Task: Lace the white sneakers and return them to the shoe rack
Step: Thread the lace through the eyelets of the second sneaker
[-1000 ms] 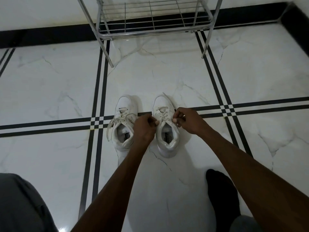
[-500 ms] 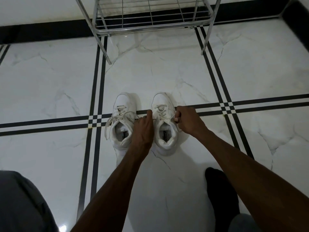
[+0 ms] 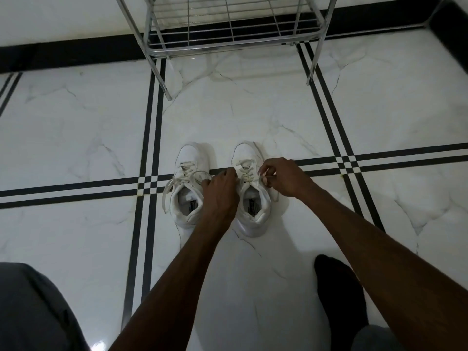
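Note:
Two white sneakers stand side by side on the marble floor, toes pointing away from me. The left sneaker has loose lace loops hanging over its outer side. The right sneaker is laced up its front. My left hand sits between the two shoes, fingers closed on a lace end at the right sneaker's inner side. My right hand pinches the other lace end just right of that shoe's tongue. The metal shoe rack stands beyond the shoes, its lowest shelf bare.
The rack's front legs touch the floor ahead of the shoes. My foot in a black sock rests at lower right, and my grey-clad knee fills the lower left corner. A black skirting band runs along the wall behind the rack.
Both hands have stayed at the right sneaker's laces; the right hand's fingers have lifted and now pinch the lace end higher. The view has shifted slightly.

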The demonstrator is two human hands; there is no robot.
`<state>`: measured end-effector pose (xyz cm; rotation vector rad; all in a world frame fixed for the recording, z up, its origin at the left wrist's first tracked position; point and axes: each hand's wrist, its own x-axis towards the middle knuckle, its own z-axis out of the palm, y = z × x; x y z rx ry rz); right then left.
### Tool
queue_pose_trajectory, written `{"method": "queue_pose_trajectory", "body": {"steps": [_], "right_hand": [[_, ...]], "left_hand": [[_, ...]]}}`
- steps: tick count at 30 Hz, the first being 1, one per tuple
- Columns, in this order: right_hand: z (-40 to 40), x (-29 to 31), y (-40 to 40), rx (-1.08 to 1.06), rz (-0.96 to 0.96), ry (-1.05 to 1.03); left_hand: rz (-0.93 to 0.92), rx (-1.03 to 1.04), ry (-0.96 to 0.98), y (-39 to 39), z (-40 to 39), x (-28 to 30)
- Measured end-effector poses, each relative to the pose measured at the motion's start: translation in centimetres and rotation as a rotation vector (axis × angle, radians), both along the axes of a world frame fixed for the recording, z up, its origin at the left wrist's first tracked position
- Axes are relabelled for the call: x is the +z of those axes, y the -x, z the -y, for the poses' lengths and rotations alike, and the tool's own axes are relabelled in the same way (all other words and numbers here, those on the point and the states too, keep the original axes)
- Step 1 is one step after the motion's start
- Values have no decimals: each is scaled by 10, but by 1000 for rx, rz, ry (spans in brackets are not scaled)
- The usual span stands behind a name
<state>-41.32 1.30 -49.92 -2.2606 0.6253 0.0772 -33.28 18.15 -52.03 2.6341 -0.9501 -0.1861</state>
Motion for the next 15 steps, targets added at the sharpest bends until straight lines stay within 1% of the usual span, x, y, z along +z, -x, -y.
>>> {"method": "queue_pose_trajectory", "body": {"steps": [2,5,7,10,12,15], "right_hand": [[0,3,-2,-2,18,7],[-3,4,-2,-12,51,78],[-6,1,-1,-23,39,121],[-10,-5,5,-95,53,119],[-13,-8,7,-162,74,84],[-15,-10,7,-209,89,87]], "left_hand": [[21,-3,-7,-3,0,1],[39,-13,22,-6,0,1],[-27,14,98,-4,-1,-2],[-203,107,245,2,-2,-6],[-259,161,311,4,-2,-8],[-311,200,399,6,-1,-6]]}}
